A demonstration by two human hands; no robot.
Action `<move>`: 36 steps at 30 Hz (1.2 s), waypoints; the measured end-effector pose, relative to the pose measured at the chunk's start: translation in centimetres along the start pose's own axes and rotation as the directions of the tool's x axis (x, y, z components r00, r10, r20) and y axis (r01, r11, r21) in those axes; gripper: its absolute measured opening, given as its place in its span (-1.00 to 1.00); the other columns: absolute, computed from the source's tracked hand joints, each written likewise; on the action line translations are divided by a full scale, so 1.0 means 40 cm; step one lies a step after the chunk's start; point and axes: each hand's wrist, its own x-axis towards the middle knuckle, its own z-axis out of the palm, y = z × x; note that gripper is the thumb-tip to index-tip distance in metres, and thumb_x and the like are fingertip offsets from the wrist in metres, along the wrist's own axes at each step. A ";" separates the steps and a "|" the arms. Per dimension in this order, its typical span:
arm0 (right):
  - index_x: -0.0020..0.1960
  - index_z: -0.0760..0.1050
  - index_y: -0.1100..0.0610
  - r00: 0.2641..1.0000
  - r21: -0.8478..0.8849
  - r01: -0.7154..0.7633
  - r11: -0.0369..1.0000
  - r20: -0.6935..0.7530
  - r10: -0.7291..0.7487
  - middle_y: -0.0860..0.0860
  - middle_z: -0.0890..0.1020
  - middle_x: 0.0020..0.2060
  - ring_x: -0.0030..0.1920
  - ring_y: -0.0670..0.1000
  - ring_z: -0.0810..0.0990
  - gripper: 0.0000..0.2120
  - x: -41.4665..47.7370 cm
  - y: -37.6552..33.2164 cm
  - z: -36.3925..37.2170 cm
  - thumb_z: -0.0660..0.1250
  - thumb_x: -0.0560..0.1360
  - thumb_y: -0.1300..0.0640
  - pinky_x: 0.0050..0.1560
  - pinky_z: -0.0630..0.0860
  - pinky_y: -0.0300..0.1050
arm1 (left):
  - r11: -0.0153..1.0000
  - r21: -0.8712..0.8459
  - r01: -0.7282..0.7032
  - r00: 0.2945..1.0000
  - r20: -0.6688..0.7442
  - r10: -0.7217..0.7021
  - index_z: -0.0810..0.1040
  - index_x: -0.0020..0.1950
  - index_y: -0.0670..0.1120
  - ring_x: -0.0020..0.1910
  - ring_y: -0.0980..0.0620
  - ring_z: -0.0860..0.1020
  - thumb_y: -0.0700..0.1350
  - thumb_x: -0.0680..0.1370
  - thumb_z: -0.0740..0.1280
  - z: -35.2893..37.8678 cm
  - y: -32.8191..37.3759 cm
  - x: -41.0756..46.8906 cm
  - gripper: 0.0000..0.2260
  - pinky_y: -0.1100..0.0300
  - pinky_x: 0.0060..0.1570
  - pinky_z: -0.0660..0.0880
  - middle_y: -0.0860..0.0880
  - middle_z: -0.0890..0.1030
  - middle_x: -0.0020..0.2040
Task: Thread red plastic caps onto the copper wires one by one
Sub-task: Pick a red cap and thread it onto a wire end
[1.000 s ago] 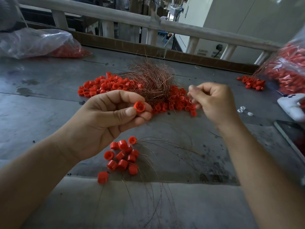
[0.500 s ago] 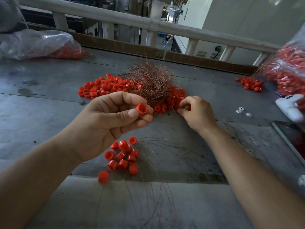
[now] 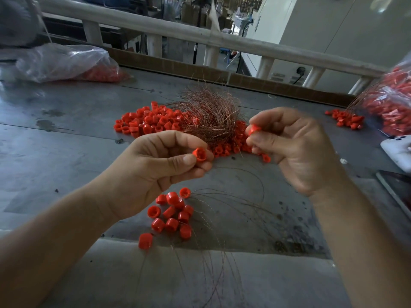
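Note:
My left hand (image 3: pixel 155 172) pinches a red plastic cap (image 3: pixel 199 154) between thumb and fingers, its open end facing me. My right hand (image 3: pixel 295 150) is raised to its right and pinches a second red cap (image 3: pixel 253 129) at the fingertips. Behind both hands a tangled bundle of copper wire (image 3: pixel 209 116) lies on a pile of loose red caps (image 3: pixel 151 122). Below my left hand sits a cluster of red caps (image 3: pixel 172 215) with thin copper wires (image 3: pixel 222 252) trailing from them toward me. I cannot see a wire in either hand.
A grey metal table (image 3: pixel 66 152) carries everything. A clear bag with red caps (image 3: pixel 66 63) lies back left, another bag (image 3: pixel 391 103) and a small cap heap (image 3: pixel 347 120) back right. A white device (image 3: pixel 398 150) and a dark phone (image 3: pixel 398 190) sit at the right edge. A white railing (image 3: pixel 200 36) runs behind.
My right hand dipped to the cap pile beside the wire bundle, then rose holding a red cap. My left hand kept its cap almost still.

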 end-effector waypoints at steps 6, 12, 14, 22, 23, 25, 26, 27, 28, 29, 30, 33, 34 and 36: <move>-0.23 0.62 0.10 0.977 -0.016 -0.088 0.996 0.195 0.089 -0.01 0.63 -0.37 -0.34 -0.10 0.60 -0.87 -0.016 0.043 0.059 0.37 0.25 0.24 -0.33 0.52 -0.30 | 0.995 0.096 0.025 0.998 -0.054 -0.020 0.68 -0.22 -0.13 -0.22 0.01 0.66 -0.32 0.31 0.30 0.004 -0.008 0.003 -0.80 0.29 -0.25 0.56 -0.13 0.67 -0.24; -0.22 0.65 0.08 0.972 -0.008 -0.144 0.990 0.185 0.143 0.04 0.65 -0.36 -0.36 -0.06 0.62 -0.86 -0.013 0.056 0.062 0.35 0.28 0.20 -0.40 0.52 -0.27 | 0.990 0.137 0.032 0.998 -0.065 -0.023 0.68 -0.22 -0.10 -0.25 0.04 0.65 -0.29 0.29 0.30 0.003 -0.008 0.002 -0.80 0.31 -0.25 0.56 -0.09 0.67 -0.25; -0.20 0.64 0.08 0.974 -0.007 -0.152 0.988 0.168 0.151 0.05 0.65 -0.36 -0.38 -0.04 0.63 -0.86 -0.013 0.056 0.062 0.34 0.29 0.18 -0.42 0.53 -0.25 | 0.989 0.147 0.032 0.998 -0.063 -0.023 0.68 -0.22 -0.10 -0.25 0.04 0.65 -0.28 0.29 0.30 0.003 -0.009 0.001 -0.80 0.31 -0.25 0.56 -0.09 0.68 -0.24; -0.16 0.51 0.16 0.982 -0.052 -0.132 0.990 0.126 0.138 0.00 0.62 -0.37 -0.34 -0.07 0.61 -0.82 -0.013 0.062 0.058 0.37 0.24 0.21 -0.32 0.52 -0.27 | 0.988 0.155 0.023 0.998 -0.057 -0.014 0.68 -0.21 -0.11 -0.18 0.00 0.66 -0.29 0.30 0.30 0.003 -0.012 0.003 -0.80 0.30 -0.22 0.56 -0.14 0.68 -0.19; -0.18 0.52 0.15 0.984 -0.058 -0.119 0.991 0.125 0.126 -0.01 0.62 -0.38 -0.34 -0.08 0.60 -0.84 -0.013 0.062 0.058 0.38 0.23 0.21 -0.31 0.52 -0.28 | 0.988 0.156 0.021 0.998 -0.056 -0.013 0.67 -0.21 -0.11 -0.18 0.00 0.66 -0.30 0.31 0.30 0.003 -0.012 0.003 -0.81 0.30 -0.22 0.56 -0.14 0.68 -0.19; -0.21 0.55 0.14 0.986 -0.067 -0.096 0.993 0.133 0.105 -0.02 0.62 -0.39 -0.35 -0.11 0.59 -0.86 -0.014 0.061 0.058 0.38 0.23 0.22 -0.30 0.51 -0.30 | 0.988 0.156 0.017 0.998 -0.056 -0.008 0.67 -0.21 -0.12 -0.18 0.00 0.66 -0.30 0.31 0.30 0.004 -0.012 0.003 -0.81 0.30 -0.22 0.56 -0.13 0.68 -0.19; -0.21 0.56 0.14 0.986 -0.070 -0.085 0.994 0.138 0.094 -0.03 0.62 -0.39 -0.35 -0.13 0.58 -0.87 -0.014 0.061 0.059 0.38 0.23 0.23 -0.30 0.50 -0.32 | 0.987 0.159 0.017 0.998 -0.057 -0.008 0.66 -0.21 -0.12 -0.19 0.00 0.66 -0.30 0.31 0.30 0.004 -0.012 0.003 -0.81 0.30 -0.22 0.56 -0.13 0.68 -0.19; -0.21 0.57 0.13 0.986 -0.071 -0.075 0.995 0.144 0.085 -0.04 0.63 -0.39 -0.34 -0.14 0.58 -0.87 -0.014 0.061 0.059 0.38 0.24 0.23 -0.30 0.49 -0.33 | 0.986 0.164 0.017 0.998 -0.057 -0.008 0.67 -0.21 -0.12 -0.19 0.00 0.66 -0.30 0.31 0.30 0.004 -0.011 0.003 -0.81 0.30 -0.22 0.56 -0.12 0.68 -0.19; -0.21 0.58 0.11 0.986 -0.073 -0.067 0.995 0.148 0.077 -0.05 0.63 -0.38 -0.33 -0.15 0.58 -0.87 -0.015 0.061 0.059 0.38 0.24 0.23 -0.30 0.49 -0.34 | 0.986 0.167 0.018 0.998 -0.058 -0.009 0.67 -0.21 -0.12 -0.19 0.01 0.66 -0.29 0.30 0.30 0.005 -0.011 0.003 -0.81 0.30 -0.22 0.56 -0.12 0.68 -0.20; -0.20 0.59 0.10 0.986 -0.077 -0.063 0.995 0.151 0.074 -0.06 0.63 -0.37 -0.32 -0.16 0.59 -0.86 -0.014 0.061 0.059 0.38 0.24 0.23 -0.30 0.48 -0.35 | 0.985 0.169 0.019 0.998 -0.058 -0.010 0.67 -0.21 -0.11 -0.19 0.01 0.66 -0.29 0.30 0.31 0.005 -0.011 0.003 -0.81 0.30 -0.22 0.56 -0.11 0.68 -0.20; -0.18 0.59 0.09 0.986 -0.086 -0.062 0.994 0.150 0.074 -0.07 0.63 -0.36 -0.31 -0.17 0.58 -0.85 -0.014 0.061 0.059 0.38 0.25 0.21 -0.29 0.48 -0.36 | 0.985 0.169 0.021 0.998 -0.058 -0.011 0.68 -0.21 -0.11 -0.19 0.02 0.66 -0.29 0.29 0.31 0.005 -0.011 0.004 -0.81 0.30 -0.22 0.56 -0.11 0.68 -0.21; -0.15 0.58 0.08 0.988 -0.120 -0.066 0.991 0.129 0.081 -0.08 0.62 -0.34 -0.30 -0.16 0.57 -0.83 -0.013 0.062 0.060 0.37 0.26 0.18 -0.28 0.49 -0.35 | 0.985 0.173 0.021 0.998 -0.058 -0.011 0.68 -0.21 -0.09 -0.20 0.02 0.66 -0.29 0.29 0.30 0.005 -0.010 0.005 -0.80 0.31 -0.23 0.55 -0.10 0.68 -0.22; -0.16 0.58 0.08 0.990 -0.128 -0.063 0.990 0.121 0.078 -0.08 0.63 -0.35 -0.31 -0.16 0.58 -0.85 -0.013 0.062 0.060 0.36 0.27 0.17 -0.29 0.49 -0.34 | 0.984 0.174 0.019 0.998 -0.059 -0.009 0.68 -0.21 -0.09 -0.20 0.02 0.66 -0.29 0.29 0.31 0.004 -0.010 0.006 -0.80 0.31 -0.23 0.55 -0.10 0.67 -0.22; -0.17 0.57 0.08 0.991 -0.143 -0.066 0.988 0.106 0.081 -0.04 0.63 -0.36 -0.33 -0.12 0.60 -0.87 -0.014 0.062 0.061 0.34 0.28 0.15 -0.33 0.51 -0.30 | 0.983 0.180 0.016 0.998 -0.062 -0.005 0.68 -0.21 -0.08 -0.20 0.02 0.66 -0.28 0.29 0.31 0.004 -0.011 0.005 -0.80 0.31 -0.23 0.55 -0.10 0.68 -0.23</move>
